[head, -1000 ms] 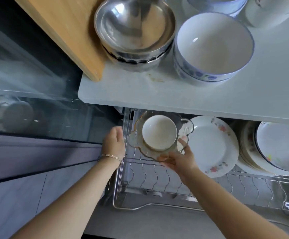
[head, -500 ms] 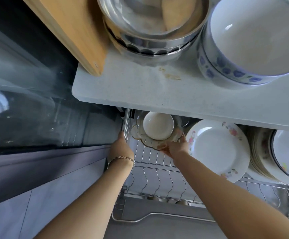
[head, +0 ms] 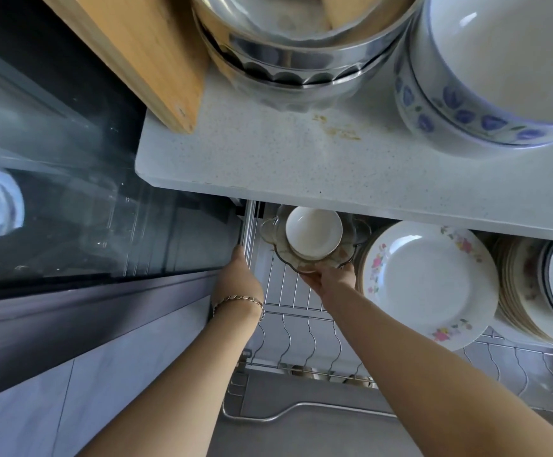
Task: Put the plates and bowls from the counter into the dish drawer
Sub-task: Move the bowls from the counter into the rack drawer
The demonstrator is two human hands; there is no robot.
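My right hand (head: 329, 278) grips the near rim of a clear scalloped glass dish (head: 351, 240) with a small white bowl (head: 313, 230) sitting in it, held at the back left of the open wire dish drawer (head: 288, 328), partly under the counter edge. My left hand (head: 238, 278), with a bracelet at the wrist, rests against the drawer's left rail (head: 248, 222). A floral white plate (head: 430, 282) stands in the rack to the right of the dish. On the counter (head: 268, 153) above sit stacked steel bowls (head: 288, 61) and a blue-flowered white bowl (head: 499, 70).
A wooden cutting board (head: 143, 51) overhangs the counter's left end. Dark glass cabinet fronts (head: 70, 209) fill the left. More stacked plates (head: 545, 291) lean at the drawer's right. Bare wire slots (head: 301, 338) lie in front of the glass dish.
My right hand has pushed the glass dish and white bowl farther back under the counter edge. My head has dropped closer to the counter. My left hand stayed at the drawer rail.
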